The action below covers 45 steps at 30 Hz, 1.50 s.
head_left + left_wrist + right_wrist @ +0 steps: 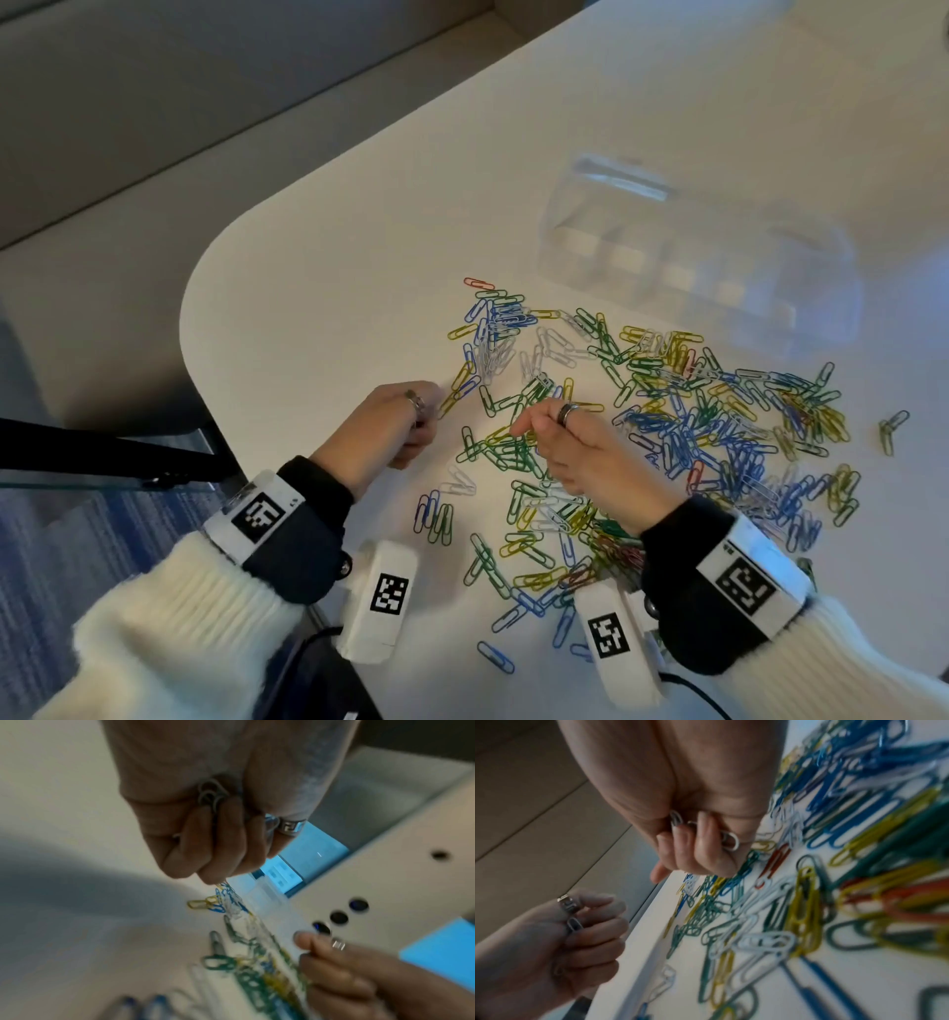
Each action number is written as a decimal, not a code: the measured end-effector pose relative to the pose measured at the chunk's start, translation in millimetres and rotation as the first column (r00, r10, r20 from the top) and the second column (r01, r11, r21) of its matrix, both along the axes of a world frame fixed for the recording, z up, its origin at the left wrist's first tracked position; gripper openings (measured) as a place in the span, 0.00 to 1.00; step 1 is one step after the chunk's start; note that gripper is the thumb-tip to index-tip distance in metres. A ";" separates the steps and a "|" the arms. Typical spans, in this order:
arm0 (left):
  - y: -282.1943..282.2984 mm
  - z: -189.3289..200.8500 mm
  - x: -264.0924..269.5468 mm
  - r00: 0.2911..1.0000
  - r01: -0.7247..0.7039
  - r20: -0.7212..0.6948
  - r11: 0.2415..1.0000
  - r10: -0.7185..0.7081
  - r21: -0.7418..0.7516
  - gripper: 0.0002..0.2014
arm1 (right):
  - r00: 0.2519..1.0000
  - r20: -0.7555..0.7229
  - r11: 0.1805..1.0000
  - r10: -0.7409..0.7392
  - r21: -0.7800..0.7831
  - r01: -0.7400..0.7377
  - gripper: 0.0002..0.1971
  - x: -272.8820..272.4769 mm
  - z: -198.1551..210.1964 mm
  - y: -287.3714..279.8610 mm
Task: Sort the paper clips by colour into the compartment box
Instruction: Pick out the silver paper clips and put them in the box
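Note:
A heap of blue, green, yellow, white and red paper clips (667, 426) lies spread over the white table (334, 282). Behind the heap stands the clear compartment box (719, 267), its lid raised and blurred. My left hand (426, 421) hovers at the heap's left edge, fingers curled round several pale clips (212, 797). My right hand (529, 431) sits over green clips in the middle, fist curled round white clips (729, 839), with one finger sticking out to the left. The left hand (590, 923) shows in the right wrist view with a clip (573, 925) between its fingers.
The table's rounded corner (205, 318) is just left of my left hand, with a dark bar (102, 452) and blue carpet below it. A lone pair of clips (891, 426) lies far right. Blue clips (495, 658) lie near the front edge.

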<state>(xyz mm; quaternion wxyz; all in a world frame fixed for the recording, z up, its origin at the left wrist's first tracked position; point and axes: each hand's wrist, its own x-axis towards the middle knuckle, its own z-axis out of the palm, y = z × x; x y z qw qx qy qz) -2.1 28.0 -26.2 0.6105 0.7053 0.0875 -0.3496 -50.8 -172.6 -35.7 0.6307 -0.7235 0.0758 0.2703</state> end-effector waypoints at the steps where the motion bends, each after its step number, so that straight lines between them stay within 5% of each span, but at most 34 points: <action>1: 0.2 -0.9 -2.3 0.990 0.068 0.117 0.992 -0.080 0.103 0.25 | 0.999 0.041 0.998 0.017 -0.060 -0.015 0.14 -2.5 -0.3 -1.3; 3: 3.1 -2.8 -7.5 0.912 0.230 0.272 0.931 -0.308 0.283 0.19 | 0.990 0.120 0.981 0.073 -0.187 -0.050 0.14 -7.1 1.7 -4.9; 6: 9.3 -3.8 -13.3 0.740 0.446 0.243 0.728 -0.627 0.520 0.02 | 0.975 0.188 0.940 0.120 -0.336 -0.051 0.14 -12.2 8.4 -11.9; 9: 10.0 -10.5 -16.6 0.654 0.482 0.139 0.551 -0.744 0.681 0.12 | 0.974 0.185 0.911 0.131 -0.410 -0.044 0.11 -14.8 9.9 -22.1; 12: 5.4 -14.1 -15.6 0.649 0.469 0.126 0.526 -0.750 0.709 0.07 | 0.961 0.123 0.851 0.246 -0.503 -0.154 0.07 -19.0 10.7 -25.4; 17: -1.9 -18.8 -16.1 0.585 0.507 0.104 0.463 -0.804 0.727 0.10 | 0.909 0.053 0.629 0.413 -0.739 -0.243 0.14 -27.9 8.6 -17.9; 20: -3.3 -21.6 -15.9 0.549 0.521 0.082 0.418 -0.832 0.744 0.09 | 0.900 0.060 0.591 0.433 -0.772 -0.233 0.15 -32.5 6.7 -16.7; 23: -4.6 -20.6 -17.5 0.589 0.520 0.121 0.489 -0.799 0.700 0.10 | 0.903 0.101 0.601 0.419 -0.776 -0.192 0.10 -35.1 6.4 -17.7; 28: -5.0 -15.1 -19.2 0.803 0.455 0.211 0.802 -0.558 0.387 0.10 | 0.874 0.131 0.544 0.469 -0.822 -0.168 0.09 -36.6 3.6 -23.0; 32: -16.3 -3.2 -18.6 0.986 0.164 -0.020 0.986 -0.164 0.040 0.15 | 0.857 0.096 0.503 0.506 -0.840 -0.203 0.11 -37.8 -1.4 -25.1; 36: -28.7 1.3 -20.8 0.948 -0.059 -0.311 0.920 -0.070 -0.386 0.06 | 0.932 0.194 0.778 0.306 -0.615 -0.127 0.16 -36.9 3.4 -37.8; 39: -40.1 2.7 -23.0 0.898 -0.228 -0.440 0.865 0.010 -0.448 0.09 | 0.968 0.245 0.936 0.046 -0.349 0.044 0.12 -35.1 25.5 -41.3; 42: -55.6 2.7 -25.5 0.844 -0.333 -0.529 0.855 0.082 -0.398 0.16 | 0.947 0.318 0.954 0.045 -0.295 0.053 0.10 -33.2 47.8 -33.9; 45: -68.3 7.5 -31.7 0.795 -0.356 -0.606 0.834 0.033 -0.422 0.20 | 0.883 0.410 0.889 0.228 -0.458 -0.017 0.10 -31.4 63.7 -14.6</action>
